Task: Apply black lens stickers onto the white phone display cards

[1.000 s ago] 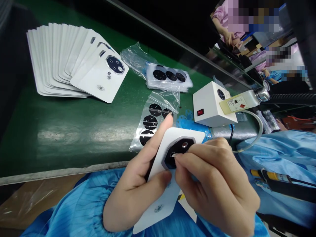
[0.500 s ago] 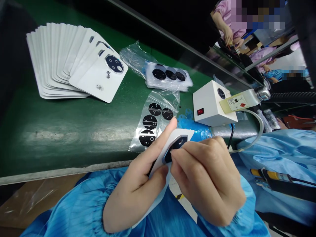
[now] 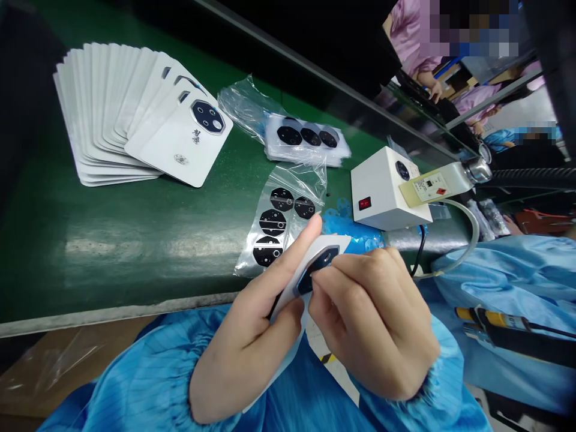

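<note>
My left hand [image 3: 258, 327] is closed round a tilted white phone back cover [image 3: 294, 324], thumb on its face and index finger along the edge. Near the cover's top is a dark camera panel [image 3: 320, 264] with a silver rim. My right hand [image 3: 373, 318] is closed in a pinch against that panel; what the fingertips hold, if anything, is hidden. Beyond my left hand lies a clear bag [image 3: 246, 255] with several black octagonal pieces [image 3: 272, 222]. Fanned out at the far left are several more white covers [image 3: 157, 135], the top one showing its camera panel and dark lettering.
Behind the bag sits a plastic-wrapped stack of black round-looking pieces [image 3: 310, 137]. A white box with a red switch [image 3: 382, 189] stands to the right, a labelled bottle [image 3: 432, 186] tilted against it. Blue film [image 3: 355, 234] lies nearby. Co-workers in pink and blue sleeves [image 3: 508, 270] are at right.
My right hand has shifted very slightly, still pinched at the camera panel. My left hand keeps its hold on the cover. In the background, a co-worker's hand has moved.
</note>
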Tool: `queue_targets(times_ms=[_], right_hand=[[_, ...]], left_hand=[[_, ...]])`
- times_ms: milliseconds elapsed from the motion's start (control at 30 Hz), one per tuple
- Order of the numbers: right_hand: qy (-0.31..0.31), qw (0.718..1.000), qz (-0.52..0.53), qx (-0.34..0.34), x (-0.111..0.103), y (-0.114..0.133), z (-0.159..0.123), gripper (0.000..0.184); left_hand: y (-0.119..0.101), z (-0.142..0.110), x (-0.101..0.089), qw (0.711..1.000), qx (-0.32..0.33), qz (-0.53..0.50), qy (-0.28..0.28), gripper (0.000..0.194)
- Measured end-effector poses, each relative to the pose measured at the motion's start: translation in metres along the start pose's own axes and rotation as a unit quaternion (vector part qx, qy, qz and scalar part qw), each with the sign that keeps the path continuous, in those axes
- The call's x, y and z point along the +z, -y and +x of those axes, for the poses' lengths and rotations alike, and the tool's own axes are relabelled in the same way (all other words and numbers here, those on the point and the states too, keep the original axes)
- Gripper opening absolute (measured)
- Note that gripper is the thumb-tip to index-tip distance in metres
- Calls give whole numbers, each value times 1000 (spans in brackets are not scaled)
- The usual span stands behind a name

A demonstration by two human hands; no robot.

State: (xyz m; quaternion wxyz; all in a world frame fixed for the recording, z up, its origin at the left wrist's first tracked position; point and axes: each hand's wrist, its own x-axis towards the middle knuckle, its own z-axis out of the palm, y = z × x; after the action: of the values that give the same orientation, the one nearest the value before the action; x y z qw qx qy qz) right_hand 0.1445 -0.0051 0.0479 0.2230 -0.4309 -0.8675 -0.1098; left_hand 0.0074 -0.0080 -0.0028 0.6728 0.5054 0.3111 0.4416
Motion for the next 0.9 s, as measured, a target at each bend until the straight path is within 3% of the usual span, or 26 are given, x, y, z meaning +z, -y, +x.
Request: queue_targets(times_ms=[333, 567, 767, 900], right_hand=[[22, 995, 87, 42, 0, -1, -1, 7], [33, 997, 63, 41, -5, -3, -1, 6], [-6, 999, 26, 26, 1, -1, -3, 9], [-1, 1000, 14, -6, -4, -1, -2, 8]], left_hand=[[2, 1, 1, 1000, 2, -28, -2, 66], [2, 0, 1, 999, 5, -36, 11, 65], [0, 3, -1, 998, -14, -52, 29, 65], [3, 2, -2, 991, -51, -122, 30, 56]])
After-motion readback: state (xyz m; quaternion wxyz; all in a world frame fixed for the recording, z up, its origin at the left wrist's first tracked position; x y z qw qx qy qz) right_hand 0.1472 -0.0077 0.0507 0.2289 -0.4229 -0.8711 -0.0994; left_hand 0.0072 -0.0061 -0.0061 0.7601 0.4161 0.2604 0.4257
